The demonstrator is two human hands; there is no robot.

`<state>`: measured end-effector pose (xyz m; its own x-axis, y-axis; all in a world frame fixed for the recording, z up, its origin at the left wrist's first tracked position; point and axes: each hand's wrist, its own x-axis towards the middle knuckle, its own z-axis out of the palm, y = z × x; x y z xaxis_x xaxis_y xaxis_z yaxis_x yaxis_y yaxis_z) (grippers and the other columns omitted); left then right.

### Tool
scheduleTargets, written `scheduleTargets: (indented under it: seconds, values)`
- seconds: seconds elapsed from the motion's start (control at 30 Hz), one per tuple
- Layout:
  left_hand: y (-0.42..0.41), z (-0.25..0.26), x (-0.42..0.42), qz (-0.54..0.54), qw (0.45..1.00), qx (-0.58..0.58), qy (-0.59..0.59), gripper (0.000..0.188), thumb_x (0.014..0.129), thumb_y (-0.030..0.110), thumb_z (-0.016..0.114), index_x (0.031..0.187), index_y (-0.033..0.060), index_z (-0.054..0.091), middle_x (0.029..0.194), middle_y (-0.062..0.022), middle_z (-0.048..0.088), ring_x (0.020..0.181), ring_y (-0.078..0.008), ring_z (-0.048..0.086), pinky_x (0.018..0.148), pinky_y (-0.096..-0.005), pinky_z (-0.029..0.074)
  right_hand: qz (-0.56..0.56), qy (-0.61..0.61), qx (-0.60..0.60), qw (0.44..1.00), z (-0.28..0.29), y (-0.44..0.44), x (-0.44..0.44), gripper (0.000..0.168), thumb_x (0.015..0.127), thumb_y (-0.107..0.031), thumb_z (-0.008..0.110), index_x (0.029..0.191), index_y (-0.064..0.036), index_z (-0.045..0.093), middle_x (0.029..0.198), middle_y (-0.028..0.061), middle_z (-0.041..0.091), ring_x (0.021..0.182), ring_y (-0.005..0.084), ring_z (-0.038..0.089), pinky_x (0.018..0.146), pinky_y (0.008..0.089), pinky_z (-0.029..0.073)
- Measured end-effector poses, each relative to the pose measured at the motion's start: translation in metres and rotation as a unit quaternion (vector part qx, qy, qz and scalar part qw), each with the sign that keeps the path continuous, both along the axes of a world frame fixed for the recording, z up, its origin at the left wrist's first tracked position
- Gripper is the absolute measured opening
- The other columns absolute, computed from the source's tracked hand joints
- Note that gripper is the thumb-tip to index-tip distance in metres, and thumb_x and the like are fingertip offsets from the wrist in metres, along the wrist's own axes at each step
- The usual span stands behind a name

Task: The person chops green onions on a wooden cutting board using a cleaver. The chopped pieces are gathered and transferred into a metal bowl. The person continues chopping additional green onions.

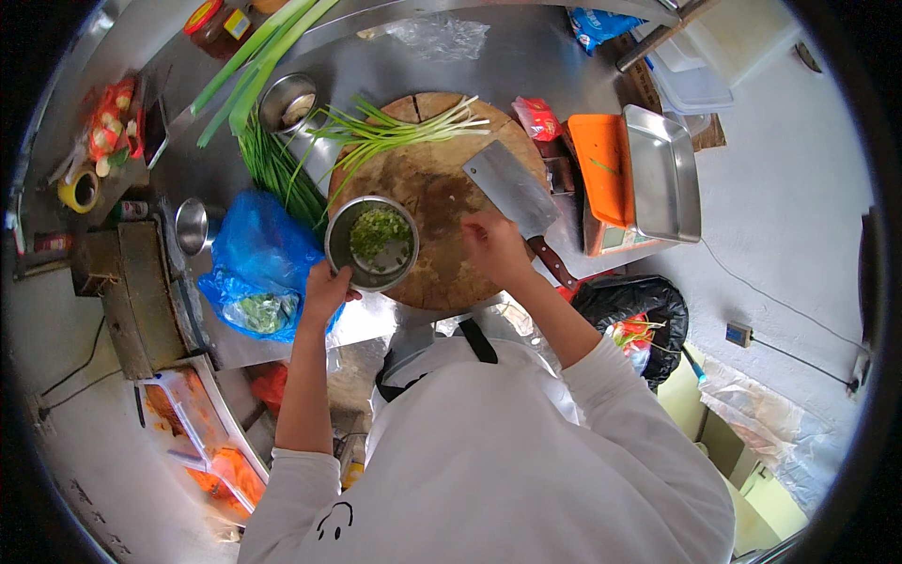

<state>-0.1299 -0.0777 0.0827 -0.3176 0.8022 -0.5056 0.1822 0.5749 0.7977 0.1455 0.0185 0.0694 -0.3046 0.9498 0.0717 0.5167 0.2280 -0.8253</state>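
Note:
My left hand (pixel 325 290) grips the near left rim of a round metal bowl (pixel 341 243), thumb over the edge. Chopped scallion (pixel 380 234) lies inside it. The bowl overlaps the left side of a round wooden chopping board (pixel 440 271). Over the board's right part is my right hand (pixel 497 250), fingers curled; whether they pinch anything cannot be made out. Just beyond that hand rests a cleaver (pixel 513 189), its blade on the board and its wooden handle (pixel 553 261) pointing towards me past the edge. Whole scallions (pixel 416 132) lie across the board's far side.
Left of the board are a blue plastic bag (pixel 257 236), green chives (pixel 285 169), leeks (pixel 257 63) and a metal cup (pixel 289 99). To the right, an orange tray (pixel 599 166) and a steel pan (pixel 666 183) sit on a scale (pixel 620 240), above a black-lined bin (pixel 599 299).

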Motion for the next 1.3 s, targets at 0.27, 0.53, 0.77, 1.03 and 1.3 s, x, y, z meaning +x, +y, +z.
scheduleTargets:
  seconds: [0.27, 0.53, 0.77, 1.03, 1.3]
  values:
    - [-0.113, 0.049, -0.045, 0.11, 0.992, 0.011, -0.068, 0.017, 0.085, 0.008, 0.051, 0.093, -0.0025, 0.061, 0.077, -0.0061, 0.063, 0.057, -0.0109, 0.06, 0.045, -0.0222, 0.048, 0.048, -0.047, -0.085, 0.994, -0.017, -0.025, 0.007, 0.013, 0.076, -0.006, 0.058, 0.087, -0.002, 0.064, 0.077, 0.0188, 0.062, 0.07, 0.0349, 0.061, 0.062, 0.0411, 0.048]
    - [-0.253, 0.087, -0.121, 0.332, 0.943, -0.018, -0.009, 0.018, 0.086, 0.01, 0.048, 0.094, -0.003, 0.057, 0.076, -0.0101, 0.063, 0.057, -0.017, 0.063, 0.044, -0.025, 0.051, 0.251, 0.114, 0.168, 0.947, 0.206, -0.035, -0.083, 0.024, 0.071, -0.003, 0.067, 0.095, -0.002, 0.066, 0.071, 0.0077, 0.063, 0.055, 0.0195, 0.056, 0.05, 0.0287, 0.044]
    - [-0.313, 0.044, -0.176, 0.505, 0.863, -0.003, -0.021, 0.024, 0.086, 0.018, 0.049, 0.089, -0.0044, 0.056, 0.067, -0.0131, 0.063, 0.051, -0.0177, 0.063, 0.046, -0.0265, 0.051, 0.406, 0.128, 0.348, 0.835, 0.329, -0.078, -0.114, 0.02, 0.094, -0.037, 0.046, 0.104, -0.023, 0.055, 0.074, -0.0017, 0.048, 0.065, 0.016, 0.041, 0.053, 0.0319, 0.028]
    - [-0.24, -0.052, -0.233, 0.585, 0.801, 0.072, -0.108, 0.025, 0.086, 0.01, 0.048, 0.095, -0.0124, 0.053, 0.08, -0.0212, 0.065, 0.063, -0.0258, 0.067, 0.052, -0.027, 0.055, 0.579, 0.113, 0.347, 0.729, 0.355, -0.058, -0.145, 0.065, 0.094, -0.008, 0.043, 0.146, -0.036, 0.016, 0.091, 0.0045, 0.053, 0.059, 0.0121, 0.042, 0.046, 0.0265, 0.031]
    - [-0.249, -0.124, -0.283, 0.588, 0.788, 0.021, -0.181, 0.04, 0.088, 0.031, 0.056, 0.107, -0.0038, 0.05, 0.087, -0.018, 0.062, 0.079, -0.0327, 0.064, 0.062, -0.04, 0.054, 0.36, 0.047, 0.267, 0.893, 0.3, -0.064, -0.093, 0.016, 0.083, -0.014, 0.056, 0.096, -0.008, 0.063, 0.073, 0.0034, 0.056, 0.055, 0.0163, 0.046, 0.052, 0.0319, 0.035]
